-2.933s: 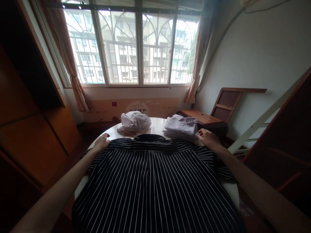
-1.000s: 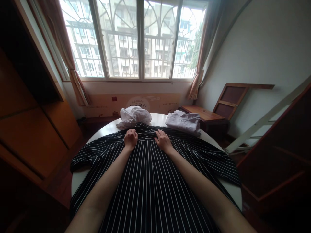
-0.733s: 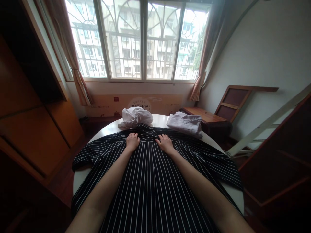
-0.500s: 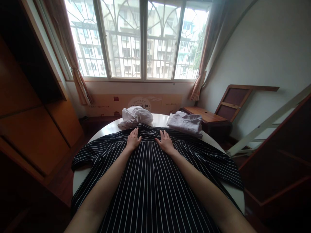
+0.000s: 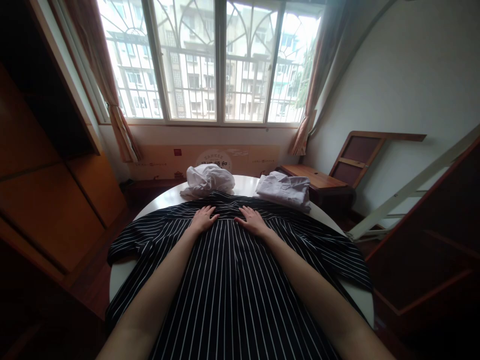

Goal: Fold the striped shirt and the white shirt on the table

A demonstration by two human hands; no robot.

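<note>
A black shirt with white stripes (image 5: pixel 228 280) lies spread out, back side up, with its collar toward the window and its sleeves out to both sides. My left hand (image 5: pixel 203 220) rests flat on the upper back, left of the middle, fingers spread. Opposite it, my right hand (image 5: pixel 252 221) lies flat on the same fabric, fingers apart and pointing up and inward. Under the shirt is a round white table (image 5: pixel 170 192). Beyond the collar sit a crumpled white cloth (image 5: pixel 210 180) and a folded white shirt (image 5: pixel 284 190).
Wooden cabinets (image 5: pixel 48 215) stand at the left. To the right are a low wooden bench (image 5: pixel 315 176), a leaning wooden frame (image 5: pixel 358 155) and a pale metal ladder-like frame (image 5: pixel 397 205). A barred window (image 5: pixel 217 65) with tied curtains (image 5: pixel 122 127) fills the back.
Both hands have slid slightly back toward me over the shirt, and the right one has turned and shifted inward. The camera view has moved a little.
</note>
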